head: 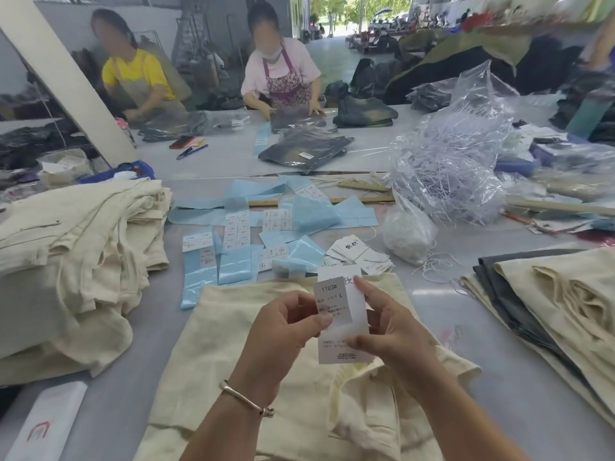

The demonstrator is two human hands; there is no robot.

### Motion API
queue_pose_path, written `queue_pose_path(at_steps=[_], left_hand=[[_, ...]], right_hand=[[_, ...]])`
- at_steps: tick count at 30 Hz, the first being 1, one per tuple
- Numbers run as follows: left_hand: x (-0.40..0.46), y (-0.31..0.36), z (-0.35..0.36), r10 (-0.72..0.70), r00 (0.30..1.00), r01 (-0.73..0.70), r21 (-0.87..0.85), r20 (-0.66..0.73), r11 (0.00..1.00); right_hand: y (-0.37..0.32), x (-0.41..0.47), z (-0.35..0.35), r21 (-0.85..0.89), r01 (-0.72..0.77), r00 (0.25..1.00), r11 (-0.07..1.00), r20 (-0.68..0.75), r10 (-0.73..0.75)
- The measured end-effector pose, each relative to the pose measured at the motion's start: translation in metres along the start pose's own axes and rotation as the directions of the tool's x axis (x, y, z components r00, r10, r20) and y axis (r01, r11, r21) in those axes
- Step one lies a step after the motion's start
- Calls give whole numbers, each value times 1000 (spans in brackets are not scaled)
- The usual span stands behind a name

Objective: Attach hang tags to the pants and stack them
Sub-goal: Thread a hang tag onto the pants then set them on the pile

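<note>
Both hands hold a white tag (342,319) up over the cream pants (266,377) on the table (499,394). The left hand (283,331) pinches its sticker; the right hand (389,327) grips its edge.

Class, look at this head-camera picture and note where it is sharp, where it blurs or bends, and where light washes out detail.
Head view: the hang tag held by the left hand and right hand is sharp, "1103#" readable; the far right edge smears; the wide lens bows the wooden ruler; the open doorway is overexposed; glare glints on the clear plastic bag.
</note>
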State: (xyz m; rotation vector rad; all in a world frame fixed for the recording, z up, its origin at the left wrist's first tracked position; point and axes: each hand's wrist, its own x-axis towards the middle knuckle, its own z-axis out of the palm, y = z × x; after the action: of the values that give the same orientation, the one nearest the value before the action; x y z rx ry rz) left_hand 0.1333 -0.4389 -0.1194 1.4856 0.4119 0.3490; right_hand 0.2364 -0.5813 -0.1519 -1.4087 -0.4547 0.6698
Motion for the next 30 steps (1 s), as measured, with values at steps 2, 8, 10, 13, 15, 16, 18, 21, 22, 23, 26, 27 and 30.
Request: queue_pose_path(at_steps=[2, 8, 10, 13, 15, 16, 18, 21, 22, 23, 26, 27, 30], left_hand=[[-2, 1, 4, -1, 1000, 1, 18, 13, 1000], [-2, -2, 9, -18, 1000, 18, 72, -2, 997], [-2, -2, 10, -9, 1000, 9, 84, 7, 996], [-2, -2, 11, 16, 1000, -17, 93, 18, 996], [-2, -2, 13, 22, 1000, -24, 116, 15, 993], [-3, -2, 13, 25, 1000, -26, 131, 12, 991], [-2, -3, 15, 31, 999, -33, 149, 13, 988], [-1, -3, 16, 37, 999, -40, 164, 22, 986], [-1, -2, 17, 43, 999, -46, 177, 22, 983], [-1, -2, 17, 52, 998, -55, 197, 21, 979], [1, -3, 18, 100, 995, -101, 285, 19, 953], [2, -4, 18, 121, 993, -119, 326, 15, 938], [3, -7, 17, 176, 984, -158, 445, 1, 882]], right_hand=[[-2, -4, 1, 0, 13, 1000, 1000, 18, -13], [-11, -14, 0, -9, 35, 999, 999, 37, -34], [-12, -17, 0, -10, 41, 999, 999, 34, -41], [-13, -19, -1, 1, 48, 998, 999, 30, -48], [-13, -20, -1, -4, 53, 998, 999, 35, -53], [-12, -20, -1, -8, 55, 998, 998, 37, -55], [-12, -20, -1, -10, 60, 997, 998, 40, -59], [-12, -19, -2, -14, 75, 996, 997, 47, -74], [-12, -18, -3, -13, 81, 995, 997, 52, -80], [-11, -18, -3, -10, 85, 995, 996, 58, -85], [-9, -16, -4, 2, 96, 992, 995, 81, -95], [-8, -15, -5, 7, 103, 991, 995, 88, -103], [-5, -14, -5, 34, 126, 986, 991, 108, -129]])
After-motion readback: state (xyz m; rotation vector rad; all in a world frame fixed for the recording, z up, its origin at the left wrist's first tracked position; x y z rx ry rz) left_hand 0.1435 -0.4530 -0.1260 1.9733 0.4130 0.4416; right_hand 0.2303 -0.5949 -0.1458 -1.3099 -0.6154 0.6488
